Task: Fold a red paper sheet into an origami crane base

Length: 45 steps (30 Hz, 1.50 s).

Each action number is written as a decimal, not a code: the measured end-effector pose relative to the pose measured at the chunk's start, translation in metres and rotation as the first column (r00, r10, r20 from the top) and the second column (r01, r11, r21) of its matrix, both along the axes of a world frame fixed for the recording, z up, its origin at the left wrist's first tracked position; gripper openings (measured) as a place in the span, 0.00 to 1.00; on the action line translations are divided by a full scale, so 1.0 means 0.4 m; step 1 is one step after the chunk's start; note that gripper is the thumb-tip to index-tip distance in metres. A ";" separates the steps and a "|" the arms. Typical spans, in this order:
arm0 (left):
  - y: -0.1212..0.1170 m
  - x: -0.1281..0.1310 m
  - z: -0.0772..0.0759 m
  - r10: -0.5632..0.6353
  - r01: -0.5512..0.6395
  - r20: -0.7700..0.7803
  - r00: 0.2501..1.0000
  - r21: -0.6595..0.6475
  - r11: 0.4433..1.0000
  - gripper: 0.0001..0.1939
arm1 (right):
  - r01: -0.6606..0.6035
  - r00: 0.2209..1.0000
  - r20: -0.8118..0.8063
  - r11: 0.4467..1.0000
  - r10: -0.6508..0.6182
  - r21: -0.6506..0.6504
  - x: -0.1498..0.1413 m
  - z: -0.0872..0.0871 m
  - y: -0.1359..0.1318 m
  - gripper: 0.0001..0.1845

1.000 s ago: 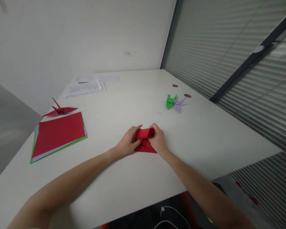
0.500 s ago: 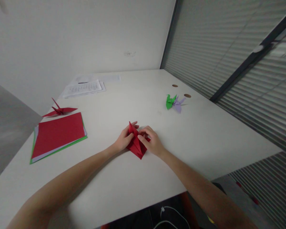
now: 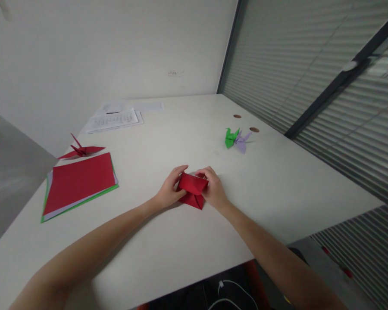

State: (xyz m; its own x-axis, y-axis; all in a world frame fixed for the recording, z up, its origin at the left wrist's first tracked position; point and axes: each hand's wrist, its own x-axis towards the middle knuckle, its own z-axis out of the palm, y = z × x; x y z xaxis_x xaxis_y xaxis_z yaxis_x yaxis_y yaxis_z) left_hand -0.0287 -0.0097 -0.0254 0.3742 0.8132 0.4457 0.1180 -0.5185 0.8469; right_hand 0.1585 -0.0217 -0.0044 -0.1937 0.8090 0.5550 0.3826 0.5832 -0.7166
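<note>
A partly folded piece of red origami paper point(image 3: 193, 184) is between my hands, just above or on the white table point(image 3: 142, 249). Its upper part curls over like a flap, while a pointed lower corner faces me. On its left edge my left hand point(image 3: 170, 188) is closed, thumb in front and fingers behind. My right hand point(image 3: 214, 189) pinches the right edge, some of its fingertips hidden by the paper.
A stack of red, lilac and green paper sheets point(image 3: 80, 183) lies at left, with a red paper crane point(image 3: 80, 150) behind it. Green point(image 3: 231, 138) and lilac paper cranes point(image 3: 242, 142) stand at right. Written sheets point(image 3: 113, 120) lie farther back. Window blinds point(image 3: 278, 77) border the right side.
The red paper has been turned and its upper part now folds over as a broad flap instead of standing as a tall point. Both hands have shifted to its side edges.
</note>
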 end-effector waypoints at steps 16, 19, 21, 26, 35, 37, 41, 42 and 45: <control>0.023 -0.017 0.001 0.109 -0.038 -0.449 0.887 0.165 0.986 0.16 | -0.005 0.941 0.338 0.997 0.031 -0.079 0.042 -0.052 0.047 0.15; 0.020 -0.014 0.006 0.137 -0.018 -0.553 0.822 0.215 0.977 0.11 | -0.021 0.913 0.399 0.987 0.085 -0.161 0.049 -0.055 0.052 0.13; 0.019 -0.015 0.010 0.144 -0.015 -0.584 0.799 0.220 0.975 0.10 | -0.028 0.914 0.392 0.980 0.105 -0.196 0.049 -0.049 0.050 0.13; 0.023 -0.024 0.014 0.028 0.019 -0.427 0.904 0.105 0.994 0.22 | -0.028 0.940 0.318 0.959 0.121 -0.283 0.049 -0.028 0.045 0.16; 0.021 -0.024 0.003 0.054 0.042 -0.493 0.869 0.181 0.983 0.06 | -0.078 0.924 0.341 0.958 0.174 -0.277 0.058 -0.008 0.043 0.10; 0.018 -0.023 0.007 0.053 0.035 -0.491 0.869 0.168 0.985 0.09 | -0.020 0.918 0.372 0.955 0.135 -0.297 0.055 -0.012 0.043 0.06; 0.014 -0.020 0.014 0.031 -0.054 -0.388 0.921 -0.051 0.997 0.27 | 0.030 0.937 0.338 0.950 0.081 -0.311 0.053 -0.016 0.042 0.01; 0.016 -0.020 0.013 0.033 -0.075 -0.364 0.931 -0.101 0.992 0.28 | 0.023 0.944 0.320 0.952 0.080 -0.306 0.055 -0.015 0.043 0.02; 0.023 -0.018 0.004 0.054 -0.114 -0.323 0.945 -0.171 0.979 0.27 | -0.010 0.971 0.222 0.947 0.085 -0.322 0.066 -0.006 0.046 0.08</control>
